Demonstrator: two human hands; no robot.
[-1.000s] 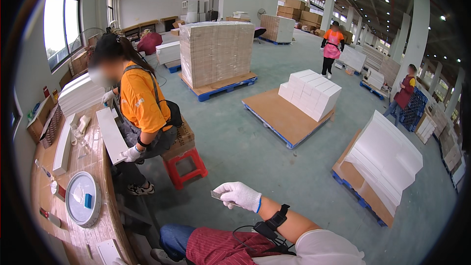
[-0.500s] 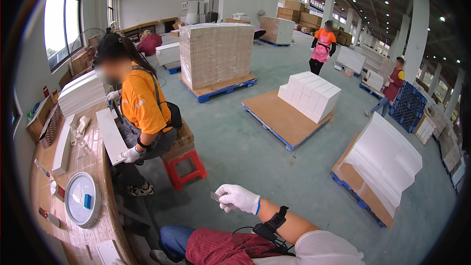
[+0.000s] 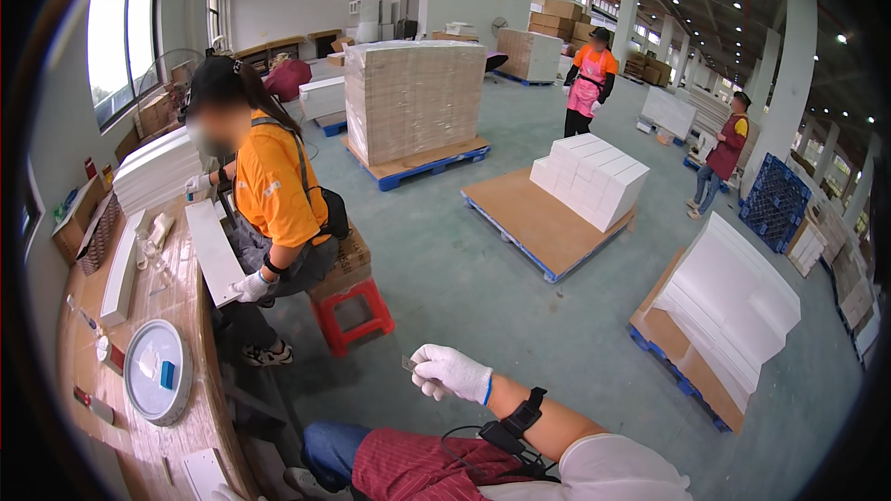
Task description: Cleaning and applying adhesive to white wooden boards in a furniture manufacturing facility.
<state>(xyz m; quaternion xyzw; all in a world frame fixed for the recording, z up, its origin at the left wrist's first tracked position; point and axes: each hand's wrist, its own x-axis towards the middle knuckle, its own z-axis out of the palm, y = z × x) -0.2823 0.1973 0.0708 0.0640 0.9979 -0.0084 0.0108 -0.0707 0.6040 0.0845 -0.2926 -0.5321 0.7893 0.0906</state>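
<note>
My right hand [image 3: 451, 374], in a white glove, is held out over the floor. Its fingers pinch a small, thin, greyish see-through flat piece [image 3: 408, 364] that juts out past the fingertips. At the lower edge, beside a white board [image 3: 202, 473] on the wrapped worktable, only a sliver of my left glove [image 3: 225, 494] shows; its fingers are mostly hidden. Nearby on the table, a blue block [image 3: 167, 374] rests on a round grey lid [image 3: 141, 399].
Left, a seated co-worker in orange [image 3: 274, 181] handles a white panel [image 3: 213, 250] beside a red stool [image 3: 353, 315]. Pallets carry white panel stacks [image 3: 594, 176] and a wrapped stack [image 3: 413, 97]. Two people [image 3: 592, 79] [image 3: 724, 153] stand farther off. A small knife [image 3: 93, 405] lies on the table.
My right hand stays nearly where it was, still pinching the flat piece. A little more of my left glove shows at the lower edge. The two far people have shifted to the left.
</note>
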